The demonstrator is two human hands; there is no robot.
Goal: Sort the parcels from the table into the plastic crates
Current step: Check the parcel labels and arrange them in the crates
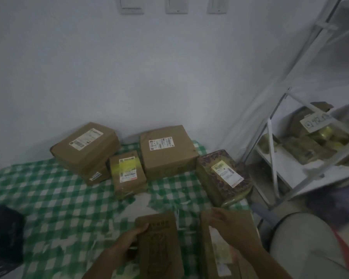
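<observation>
My left hand (127, 243) grips the left edge of a flat brown cardboard parcel (161, 244) at the table's near edge. My right hand (233, 228) lies on a second brown parcel (216, 246) with a white label, fingers curled over its top. Farther back on the green checked tablecloth (58, 202) rest several more parcels: a large brown one (85, 150) stacked on another at the left, a small labelled one (127, 174), a big box (167, 152), and a patterned parcel (223, 176) at the right edge.
A dark bag (4, 238) lies at the table's left near corner. A white metal shelf rack (290, 168) stands to the right, holding wrapped packages (318, 141). A pale round container (306, 244) sits low at the right. A white wall backs the table.
</observation>
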